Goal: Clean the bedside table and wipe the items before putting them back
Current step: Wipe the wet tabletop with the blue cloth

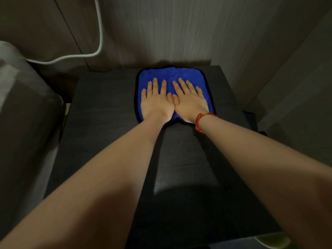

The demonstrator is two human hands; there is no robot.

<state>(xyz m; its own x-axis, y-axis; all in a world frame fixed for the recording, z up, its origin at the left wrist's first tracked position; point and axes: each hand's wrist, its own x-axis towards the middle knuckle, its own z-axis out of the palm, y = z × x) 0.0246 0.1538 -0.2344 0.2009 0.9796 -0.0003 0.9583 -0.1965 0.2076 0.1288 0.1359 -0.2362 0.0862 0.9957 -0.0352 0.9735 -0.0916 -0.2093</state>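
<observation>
A blue cloth [172, 73] with a black hem lies flat on the far right part of the dark bedside table [104, 112]. My left hand [156, 103] presses on the cloth's left half with straight, spread fingers. Beside it, thumbs touching, my right hand [190, 100] lies flat on the right half; a red string bracelet [200, 121] circles that wrist. No other items stand on the tabletop.
A white cable [99, 33] hangs down the wall at the back left and curves left toward the bed. The grey bed [23, 108] borders the table's left side. Walls close in behind and to the right. A pale shoe [273, 240] shows at the bottom right.
</observation>
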